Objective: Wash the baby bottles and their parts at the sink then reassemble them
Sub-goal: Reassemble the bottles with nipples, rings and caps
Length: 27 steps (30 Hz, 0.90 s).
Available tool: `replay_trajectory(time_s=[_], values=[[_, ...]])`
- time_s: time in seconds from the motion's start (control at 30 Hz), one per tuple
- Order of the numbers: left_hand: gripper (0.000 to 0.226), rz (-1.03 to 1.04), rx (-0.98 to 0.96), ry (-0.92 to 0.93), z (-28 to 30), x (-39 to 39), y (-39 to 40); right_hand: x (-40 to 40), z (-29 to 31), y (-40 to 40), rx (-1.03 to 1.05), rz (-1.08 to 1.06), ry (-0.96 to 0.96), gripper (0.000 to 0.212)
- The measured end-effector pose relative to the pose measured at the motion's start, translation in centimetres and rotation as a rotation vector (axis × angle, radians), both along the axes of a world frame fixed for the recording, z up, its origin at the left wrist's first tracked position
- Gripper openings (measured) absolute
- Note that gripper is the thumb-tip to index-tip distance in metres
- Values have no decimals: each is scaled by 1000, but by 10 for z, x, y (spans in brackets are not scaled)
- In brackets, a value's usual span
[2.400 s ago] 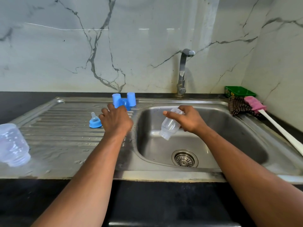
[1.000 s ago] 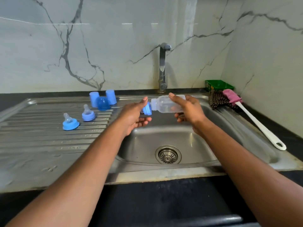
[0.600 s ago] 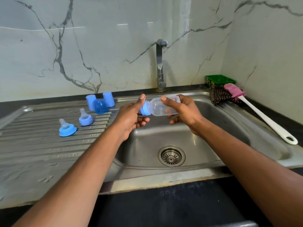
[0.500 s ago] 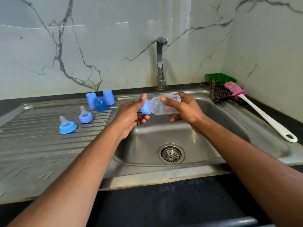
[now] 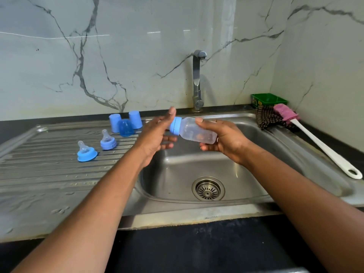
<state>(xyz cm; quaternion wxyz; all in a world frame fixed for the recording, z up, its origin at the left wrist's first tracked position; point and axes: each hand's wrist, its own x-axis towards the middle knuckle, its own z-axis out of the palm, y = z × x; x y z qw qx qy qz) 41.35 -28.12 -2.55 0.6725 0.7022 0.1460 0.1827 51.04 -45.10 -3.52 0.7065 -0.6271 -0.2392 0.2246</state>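
**A:** so where's the bottle at?

**B:** clear baby bottle [image 5: 197, 133] is lying sideways in the air over the sink [image 5: 226, 170] basin. The right hand [image 5: 222, 137] has it wrapped round the body, thumb on top. Blue collar [image 5: 175, 126] sits on the neck, pointing left.

**A:** and the other hand?

**B:** left hand [image 5: 157, 134] is spread open at the collar end, fingers loose, thumb up. Can't tell if the palm is touching the collar.

**A:** rest of the parts?

**B:** two blue-ringed teats [image 5: 86, 151] [image 5: 108, 140] upright on the drainboard [image 5: 49, 174], three blue caps [image 5: 126, 124] behind them. Bottle brush [image 5: 315, 138] lies along the right rim, with a green tub [image 5: 268, 99] near the tap [image 5: 197, 81].
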Motion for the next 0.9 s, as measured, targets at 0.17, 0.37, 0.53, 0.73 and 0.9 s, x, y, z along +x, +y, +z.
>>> replay_trajectory(time_s=[0.17, 0.37, 0.53, 0.73, 0.9], values=[[29, -93, -36, -61, -4, -3, 7, 0, -2, -1, -74, -69, -136, 44], [30, -91, -41, -71, -9, -1, 6, -1, -1, -5, -267, -75, -290, 52], [23, -37, -344, -175, -9, 5, 2, -10, -1, -1, -283, -49, -539, 58], [31, -42, -439, -291, -1, 5, -1, -21, 0, 11, -133, -28, -458, 49], [8, 4, -388, -283, -4, 6, -5, -18, -1, 10, -58, 186, -62, 55]])
